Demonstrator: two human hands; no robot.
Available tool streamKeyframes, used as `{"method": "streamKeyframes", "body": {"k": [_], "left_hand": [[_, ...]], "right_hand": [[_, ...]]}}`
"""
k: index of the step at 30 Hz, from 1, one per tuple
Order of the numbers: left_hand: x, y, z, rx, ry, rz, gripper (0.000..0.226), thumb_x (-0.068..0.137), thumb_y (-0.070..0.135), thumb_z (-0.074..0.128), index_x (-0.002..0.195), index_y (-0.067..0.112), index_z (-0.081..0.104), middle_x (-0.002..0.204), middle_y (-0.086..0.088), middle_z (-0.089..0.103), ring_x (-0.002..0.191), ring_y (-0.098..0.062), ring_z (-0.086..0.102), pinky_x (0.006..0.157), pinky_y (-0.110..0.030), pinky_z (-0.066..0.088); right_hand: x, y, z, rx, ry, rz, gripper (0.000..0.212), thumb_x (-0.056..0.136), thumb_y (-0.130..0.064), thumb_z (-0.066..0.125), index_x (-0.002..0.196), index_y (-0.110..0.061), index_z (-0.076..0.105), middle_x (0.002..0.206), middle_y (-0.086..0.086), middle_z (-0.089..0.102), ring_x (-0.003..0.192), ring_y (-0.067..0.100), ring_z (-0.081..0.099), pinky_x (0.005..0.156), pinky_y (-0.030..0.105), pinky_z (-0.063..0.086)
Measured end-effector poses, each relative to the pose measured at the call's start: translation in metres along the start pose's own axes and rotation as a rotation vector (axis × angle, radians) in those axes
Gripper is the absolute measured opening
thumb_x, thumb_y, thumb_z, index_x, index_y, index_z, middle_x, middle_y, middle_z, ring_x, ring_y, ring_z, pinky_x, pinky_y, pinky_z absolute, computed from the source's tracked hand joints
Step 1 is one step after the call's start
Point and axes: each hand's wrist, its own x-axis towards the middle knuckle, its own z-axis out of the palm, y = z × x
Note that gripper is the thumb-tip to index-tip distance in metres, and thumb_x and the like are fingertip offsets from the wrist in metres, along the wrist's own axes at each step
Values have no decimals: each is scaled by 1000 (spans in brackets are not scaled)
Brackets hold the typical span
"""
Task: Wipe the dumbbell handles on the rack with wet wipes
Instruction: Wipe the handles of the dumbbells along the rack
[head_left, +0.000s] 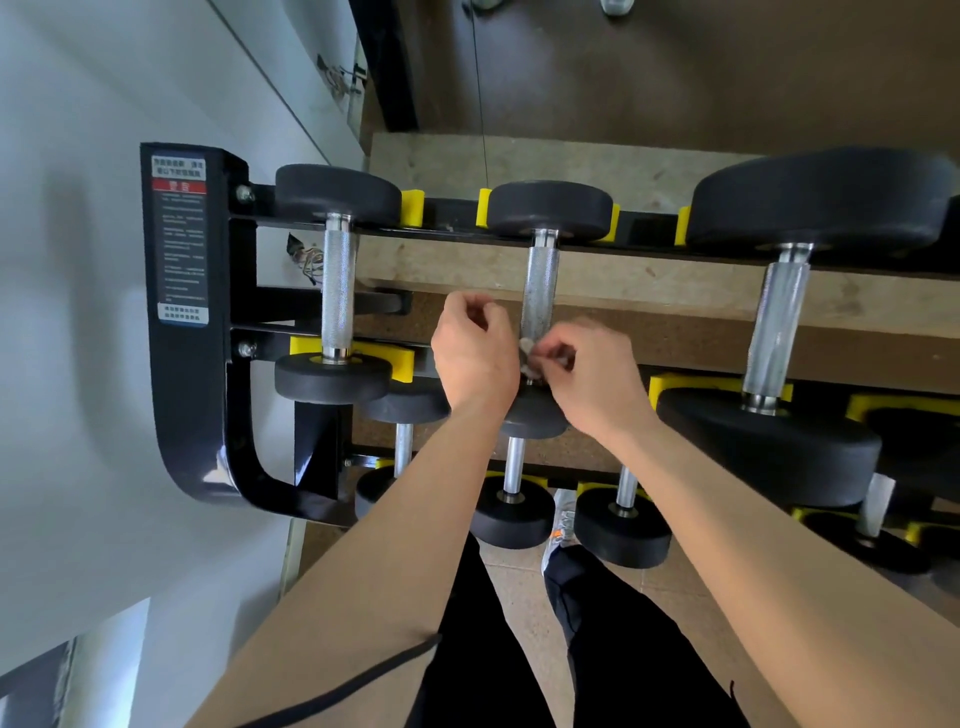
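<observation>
While your right hand (587, 374) pinches the small bunched wipe (527, 357) against the low end of the middle handle (540, 280) at frame centre, your left hand (472, 353) curls just beside it, and whether it grips the wipe too cannot be told. Wadded that tight, the wipe could slip from your fingertips and drop through the rack (182, 389), or it could pass over only a strip of the knurled steel and leave the far side untouched.

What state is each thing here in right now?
Wet wipe: crumpled.
Right hand: pinches the wet wipe.
Left hand: fingers curled, grasp hidden.
Middle dumbbell: racked, wet wipe at its handle.
Left dumbbell: racked, untouched.
Right dumbbell: racked, untouched.
</observation>
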Motion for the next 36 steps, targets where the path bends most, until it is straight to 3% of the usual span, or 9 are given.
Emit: {"method": "streamKeyframes", "body": {"k": [2, 6, 8, 11, 17, 22, 28, 33, 36], "left_hand": [[0, -1, 0, 3, 2, -1, 11, 98, 17, 55, 94, 27, 58, 87, 11, 63, 81, -5, 63, 73, -25, 54], [-1, 0, 0, 6, 15, -5, 12, 98, 18, 55, 93, 29, 58, 86, 12, 63, 80, -5, 62, 72, -23, 53], [-1, 1, 1, 8, 9, -3, 13, 98, 17, 55, 93, 28, 59, 85, 12, 63, 78, -4, 62, 70, -21, 52], [-1, 0, 0, 8, 3, -3, 12, 97, 17, 55, 92, 27, 59, 85, 11, 63, 78, -5, 62, 72, -25, 54], [-1, 0, 0, 13, 4, -2, 14, 97, 18, 54, 89, 29, 57, 84, 10, 64, 79, -7, 63, 73, -28, 55], [-4, 1, -2, 0, 0, -19, 11, 97, 17, 53, 92, 25, 59, 85, 9, 64, 80, -8, 63, 73, -27, 55], [-14, 12, -15, 7, -12, -49, 8, 98, 19, 54, 96, 23, 60, 85, 11, 61, 77, -3, 58, 64, -19, 43], [-41, 20, -51, 53, -169, 31, 12, 100, 25, 59, 109, 28, 66, 92, 20, 63, 86, 5, 58, 70, -15, 43], [-56, 25, -79, -23, -327, 76, 20, 99, 26, 63, 118, 25, 70, 102, 13, 71, 95, -4, 66, 82, -22, 53]], "right_hand": [[6, 4, -4, -4, 20, 7, 3, 93, -18, 69, 91, -21, 70, 88, -9, 59, 75, -8, 49, 66, 3, 35], [50, 1, -17, 136, 319, 84, 2, 95, -20, 65, 93, -20, 66, 93, -5, 64, 81, 2, 56, 69, 8, 38], [57, -2, -14, 190, 359, 103, 4, 94, -15, 66, 92, -19, 65, 92, -5, 65, 81, 2, 57, 70, 8, 41], [39, 0, -2, 206, 293, 149, 10, 93, -11, 66, 88, -19, 64, 88, -8, 64, 79, -2, 57, 70, 5, 42], [13, 16, -1, 171, 2, 207, 8, 92, -16, 68, 88, -23, 67, 90, -10, 65, 84, -1, 57, 71, 13, 39], [52, 2, -19, 298, 307, 259, 6, 94, -14, 65, 95, -20, 66, 93, -7, 65, 88, 5, 61, 76, 14, 44], [5, 3, -1, 133, 20, 319, 13, 93, -12, 66, 103, -17, 73, 107, -1, 69, 93, 8, 58, 83, 23, 43], [-25, -20, -32, 197, 118, 258, 11, 95, -18, 66, 104, -18, 72, 104, -3, 70, 92, 8, 61, 88, 26, 48], [-39, -51, -43, 210, 73, 162, 13, 94, -18, 67, 105, -17, 72, 102, -3, 70, 93, 10, 63, 86, 27, 51]]}}
